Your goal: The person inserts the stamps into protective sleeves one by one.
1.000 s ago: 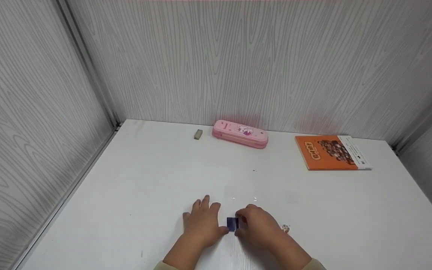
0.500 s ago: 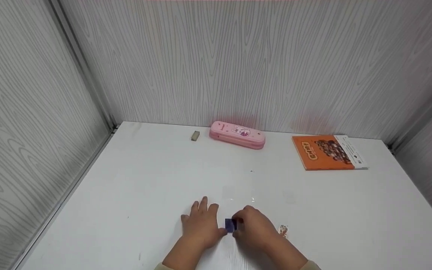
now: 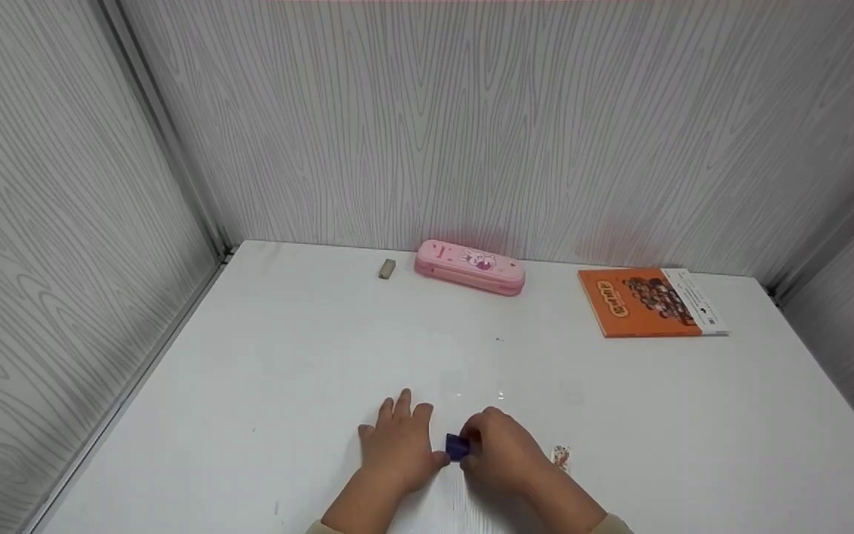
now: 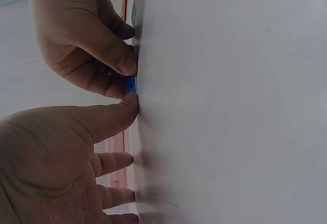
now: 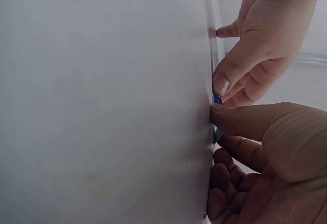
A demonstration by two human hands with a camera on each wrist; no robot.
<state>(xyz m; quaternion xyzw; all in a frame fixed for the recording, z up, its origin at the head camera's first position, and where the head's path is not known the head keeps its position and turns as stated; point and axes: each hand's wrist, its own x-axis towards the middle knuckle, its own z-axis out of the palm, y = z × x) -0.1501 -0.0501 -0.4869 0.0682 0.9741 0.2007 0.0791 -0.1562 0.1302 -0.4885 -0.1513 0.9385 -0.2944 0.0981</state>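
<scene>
A small, dark blue square piece [image 3: 457,447] lies on the white table between my two hands; its material is too small to tell. My left hand [image 3: 399,446] rests on the table with fingers spread, its thumb tip at the piece's left edge. With thumb and forefinger, my right hand [image 3: 502,451] pinches the piece's right side. In the left wrist view a strip of the blue piece [image 4: 131,84] shows between the left thumb [image 4: 115,115] and the right hand [image 4: 84,37]. Close to the table, the right wrist view shows a bit of the blue piece [image 5: 217,99] between both thumbs.
A small patterned sticker-like piece [image 3: 560,457] lies right of my right wrist. Faint clear squares [image 3: 452,383] show on the table [image 3: 286,356] ahead of my hands. Along the back are a small beige block [image 3: 387,268], a pink pencil case [image 3: 469,268] and an orange book [image 3: 642,302].
The blue piece has gone from a flat square with a dark right edge to a bent, less square outline at its right side. Both hands keep nearly the same place.
</scene>
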